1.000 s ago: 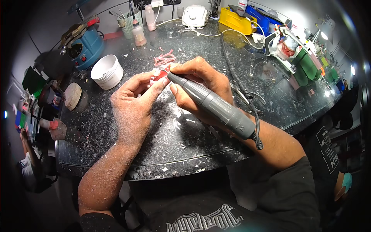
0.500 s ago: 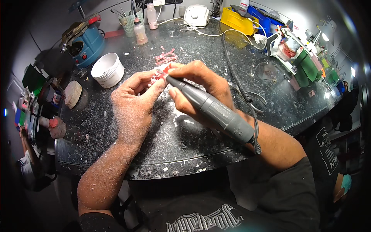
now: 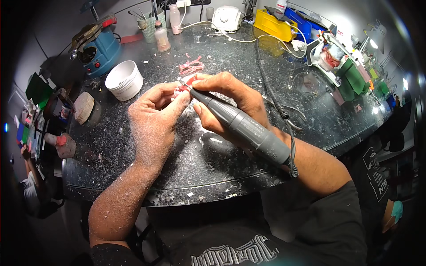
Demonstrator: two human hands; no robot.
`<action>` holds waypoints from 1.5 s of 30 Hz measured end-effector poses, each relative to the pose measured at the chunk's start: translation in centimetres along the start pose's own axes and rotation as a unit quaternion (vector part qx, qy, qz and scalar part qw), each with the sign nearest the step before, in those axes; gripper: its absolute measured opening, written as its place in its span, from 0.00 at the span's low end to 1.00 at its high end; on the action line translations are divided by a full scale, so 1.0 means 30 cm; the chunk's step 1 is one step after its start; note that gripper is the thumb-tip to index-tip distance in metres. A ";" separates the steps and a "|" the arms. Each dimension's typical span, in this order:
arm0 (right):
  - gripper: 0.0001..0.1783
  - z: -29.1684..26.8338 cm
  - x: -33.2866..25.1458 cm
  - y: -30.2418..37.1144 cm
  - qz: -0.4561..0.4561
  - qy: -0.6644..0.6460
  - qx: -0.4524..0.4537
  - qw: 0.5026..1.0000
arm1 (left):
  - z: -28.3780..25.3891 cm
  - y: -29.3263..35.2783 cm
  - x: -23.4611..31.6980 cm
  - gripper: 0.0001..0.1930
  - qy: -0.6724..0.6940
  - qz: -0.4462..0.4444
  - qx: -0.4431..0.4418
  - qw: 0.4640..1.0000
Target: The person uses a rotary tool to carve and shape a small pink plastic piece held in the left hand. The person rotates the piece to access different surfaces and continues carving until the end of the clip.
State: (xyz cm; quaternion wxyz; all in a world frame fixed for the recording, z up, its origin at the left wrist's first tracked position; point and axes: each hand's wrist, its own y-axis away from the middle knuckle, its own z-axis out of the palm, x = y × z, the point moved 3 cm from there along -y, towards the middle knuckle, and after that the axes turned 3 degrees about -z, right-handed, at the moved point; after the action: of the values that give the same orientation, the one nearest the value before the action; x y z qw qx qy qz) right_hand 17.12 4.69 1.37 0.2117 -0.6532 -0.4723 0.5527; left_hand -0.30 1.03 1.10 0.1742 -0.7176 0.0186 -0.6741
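Observation:
A small pink denture [image 3: 181, 92] with white teeth is pinched between the thumb and fingers of my left hand [image 3: 156, 108], which is coated in pale dust. My right hand [image 3: 235, 95] is closed around a black rotary handpiece [image 3: 248, 126], its tip slanting up and left. The metal bur [image 3: 183, 83] at that tip is at the denture; whether it touches cannot be told. Fingers hide much of the denture. Just beyond my hands lie pink branching scraps [image 3: 191, 66]. From the handpiece's rear end a twisted black cord [image 3: 293, 153] runs off.
A white tub [image 3: 124, 82] stands left of my hands, with a plaster block [image 3: 84, 108] beside it. Farther back are a blue machine [image 3: 100, 55], a dropper bottle [image 3: 162, 37], a white control box [image 3: 226, 19] and a yellow bin [image 3: 271, 24]. Dust and chips litter the dark tabletop [image 3: 213, 173].
The bur and the denture have shifted very slightly against each other. Both hands keep their grip and stay in nearly the same place.

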 end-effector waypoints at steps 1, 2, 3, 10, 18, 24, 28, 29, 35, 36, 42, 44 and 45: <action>0.19 0.001 0.006 0.004 0.014 -0.009 0.006 1.000 | 0.005 0.001 0.005 0.09 -0.003 -0.003 -0.002 1.000; 0.19 0.004 0.014 0.010 0.028 -0.019 0.013 0.999 | 0.013 0.003 0.016 0.09 -0.006 -0.006 -0.004 1.000; 0.19 0.004 0.020 0.014 0.042 -0.028 0.019 0.999 | 0.018 0.004 0.021 0.09 -0.009 -0.009 -0.006 1.000; 0.18 -0.002 0.004 0.004 0.043 -0.015 0.004 0.999 | 0.014 0.003 0.015 0.10 0.034 -0.022 -0.015 0.999; 0.19 -0.003 0.002 -0.007 0.006 0.004 0.001 1.000 | -0.005 -0.004 -0.002 0.10 0.056 -0.025 -0.019 0.998; 0.21 -0.001 0.014 -0.008 -0.011 0.017 -0.001 1.000 | -0.002 -0.005 0.001 0.09 0.033 -0.024 -0.017 0.999; 0.20 -0.007 0.002 -0.007 0.004 0.021 0.005 1.000 | 0.008 -0.003 0.012 0.09 0.016 -0.032 -0.015 0.999; 0.19 -0.006 0.004 -0.006 0.005 0.018 0.006 1.000 | 0.004 -0.004 0.002 0.09 0.027 -0.030 -0.016 0.999; 0.18 -0.013 0.004 -0.009 0.019 0.035 -0.001 0.999 | 0.010 -0.006 -0.001 0.10 0.015 -0.006 -0.010 1.000; 0.18 -0.017 -0.003 -0.013 -0.004 0.050 -0.018 0.999 | 0.010 -0.006 -0.004 0.10 0.007 0.000 -0.009 1.000; 0.18 -0.024 -0.007 -0.015 -0.004 0.038 0.003 0.999 | 0.013 -0.007 0.006 0.11 -0.019 0.026 -0.002 0.999; 0.18 -0.024 -0.011 -0.019 -0.003 0.035 0.004 0.999 | 0.013 -0.005 0.014 0.12 -0.024 0.030 0.003 0.999; 0.18 -0.022 -0.012 -0.020 -0.003 0.034 0.004 0.999 | 0.013 -0.004 0.016 0.12 -0.026 0.032 0.005 0.999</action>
State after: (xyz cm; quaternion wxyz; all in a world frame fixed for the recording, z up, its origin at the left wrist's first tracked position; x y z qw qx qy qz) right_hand 17.52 4.82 2.24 0.2317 -0.6695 -0.4646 0.5312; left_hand 0.10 1.12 1.59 0.1997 -0.7329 0.0338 -0.6495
